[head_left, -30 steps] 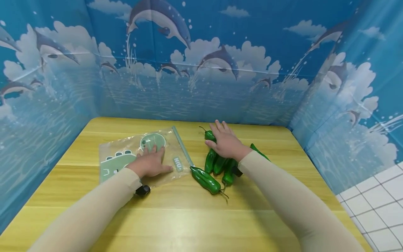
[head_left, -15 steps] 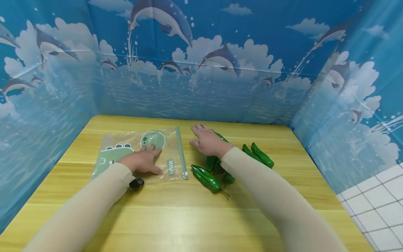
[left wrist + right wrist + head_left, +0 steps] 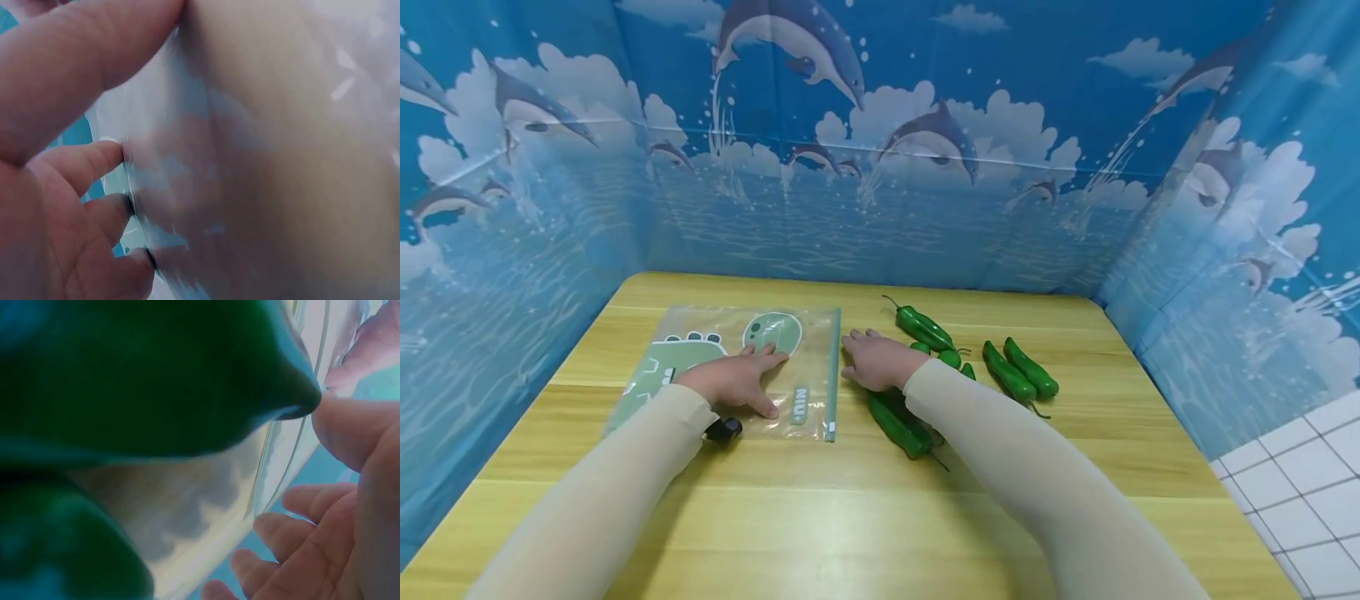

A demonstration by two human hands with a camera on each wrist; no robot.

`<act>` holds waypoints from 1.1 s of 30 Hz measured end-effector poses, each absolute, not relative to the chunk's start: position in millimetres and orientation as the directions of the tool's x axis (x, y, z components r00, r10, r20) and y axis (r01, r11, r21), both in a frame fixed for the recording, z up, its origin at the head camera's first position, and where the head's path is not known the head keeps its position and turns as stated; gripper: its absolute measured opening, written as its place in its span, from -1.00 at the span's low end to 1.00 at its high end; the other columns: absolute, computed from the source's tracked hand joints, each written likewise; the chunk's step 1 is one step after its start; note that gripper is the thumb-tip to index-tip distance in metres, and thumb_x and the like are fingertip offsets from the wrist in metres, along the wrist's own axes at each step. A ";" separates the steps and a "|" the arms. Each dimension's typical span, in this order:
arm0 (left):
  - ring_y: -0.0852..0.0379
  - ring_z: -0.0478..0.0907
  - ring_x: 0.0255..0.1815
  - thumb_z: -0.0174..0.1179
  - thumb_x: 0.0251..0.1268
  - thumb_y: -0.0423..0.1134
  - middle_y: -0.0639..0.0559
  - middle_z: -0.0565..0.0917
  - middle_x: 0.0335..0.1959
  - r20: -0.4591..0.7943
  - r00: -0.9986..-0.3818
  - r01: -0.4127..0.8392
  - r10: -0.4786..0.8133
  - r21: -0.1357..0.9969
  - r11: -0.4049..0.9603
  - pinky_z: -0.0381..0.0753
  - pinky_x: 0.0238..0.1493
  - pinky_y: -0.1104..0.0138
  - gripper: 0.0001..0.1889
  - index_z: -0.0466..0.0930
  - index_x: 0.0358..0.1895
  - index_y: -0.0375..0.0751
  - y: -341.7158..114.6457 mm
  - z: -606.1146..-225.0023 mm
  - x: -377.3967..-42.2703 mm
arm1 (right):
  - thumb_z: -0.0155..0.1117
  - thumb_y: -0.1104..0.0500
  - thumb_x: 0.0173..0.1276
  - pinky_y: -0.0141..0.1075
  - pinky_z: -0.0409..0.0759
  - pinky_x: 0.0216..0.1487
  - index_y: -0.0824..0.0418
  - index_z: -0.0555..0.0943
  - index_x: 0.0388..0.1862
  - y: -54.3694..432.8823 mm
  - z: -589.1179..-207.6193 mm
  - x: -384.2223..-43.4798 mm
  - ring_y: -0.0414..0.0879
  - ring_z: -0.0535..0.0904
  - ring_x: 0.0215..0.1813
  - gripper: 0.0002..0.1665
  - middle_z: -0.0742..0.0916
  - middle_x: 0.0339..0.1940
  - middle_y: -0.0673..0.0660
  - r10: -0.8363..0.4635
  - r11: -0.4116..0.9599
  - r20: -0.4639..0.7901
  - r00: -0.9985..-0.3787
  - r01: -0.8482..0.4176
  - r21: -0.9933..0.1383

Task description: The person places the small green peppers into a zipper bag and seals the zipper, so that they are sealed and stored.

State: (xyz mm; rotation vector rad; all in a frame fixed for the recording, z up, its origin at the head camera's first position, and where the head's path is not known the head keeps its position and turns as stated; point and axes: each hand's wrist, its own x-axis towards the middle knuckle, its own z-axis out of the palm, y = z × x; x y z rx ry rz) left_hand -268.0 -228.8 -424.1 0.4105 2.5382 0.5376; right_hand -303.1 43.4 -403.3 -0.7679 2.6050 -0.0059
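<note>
My left hand (image 3: 737, 382) rests on a clear zip bag (image 3: 816, 350) with a green cartoon print, fingers spread and straight. In the left wrist view its fingertips touch the shiny plastic (image 3: 281, 156). My right hand (image 3: 880, 360) hovers beside the bag's green zip strip (image 3: 833, 375), over the left end of the peppers, fingers extended. A long green pepper (image 3: 901, 429) lies partly under that hand and forearm. The right wrist view shows a pepper's tip (image 3: 294, 403) close by the thumb (image 3: 350, 428), and the fingers curl round nothing.
One green pepper (image 3: 923, 327) lies behind the right forearm, with several more partly hidden by the sleeve. To the right lie two peppers (image 3: 1009, 373) side by side. A dolphin-print curtain (image 3: 880, 225) encloses the back and sides of the wooden table (image 3: 820, 525).
My right hand has moved left off the peppers to the bag's zip side, uncovering the back and right peppers. The bag has turned, its zip strip now nearly straight up and down.
</note>
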 end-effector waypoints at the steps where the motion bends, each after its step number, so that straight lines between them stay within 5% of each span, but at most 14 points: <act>1: -0.41 -0.37 0.75 0.56 0.13 0.11 -0.19 -0.18 0.78 -0.416 -0.824 0.184 0.386 0.448 0.875 -0.04 0.57 -0.47 0.17 0.02 0.74 0.04 -228.7 -424.7 -268.4 | -0.04 -0.20 0.71 0.03 0.10 0.74 0.12 -0.01 0.78 44.5 -404.5 -302.7 0.23 -0.04 0.78 -0.13 0.08 0.80 0.18 -0.518 0.847 -0.398 -0.757 -0.519 -0.115; 15: -0.42 -0.30 0.75 0.58 0.12 0.03 -0.15 -0.13 0.78 -0.392 -0.831 0.207 0.395 0.441 0.873 0.01 0.55 -0.48 0.12 0.10 0.72 0.07 -226.7 -425.3 -268.9 | -0.03 -0.38 0.62 0.01 0.11 0.74 0.15 -0.03 0.78 51.6 -427.3 -295.4 0.30 0.01 0.76 0.03 0.10 0.79 0.16 -0.584 0.806 -0.347 -0.734 -0.577 -0.136; 24: -0.36 -0.05 0.74 0.49 0.24 -0.05 -0.31 0.02 0.74 -0.278 -0.839 0.300 0.468 0.481 0.824 0.07 0.67 -0.22 -0.01 0.18 0.67 -0.24 -197.1 -423.1 -250.4 | 0.02 -0.45 0.56 0.17 0.06 0.72 0.05 -0.06 0.79 53.6 -434.2 -294.3 0.30 -0.04 0.77 0.09 0.06 0.80 0.04 -0.573 0.818 -0.330 -0.750 -0.548 -0.175; 33: -0.29 0.00 0.75 0.50 0.24 0.01 -0.22 0.09 0.74 -0.286 -0.862 0.271 0.417 0.435 0.859 0.14 0.67 -0.18 -0.04 0.25 0.65 -0.18 -183.7 -428.0 -244.5 | 0.09 -0.48 0.50 0.22 0.01 0.73 0.00 -0.07 0.79 52.6 -435.4 -293.7 0.28 -0.10 0.78 0.13 0.03 0.81 -0.02 -0.600 0.798 -0.339 -0.725 -0.570 -0.194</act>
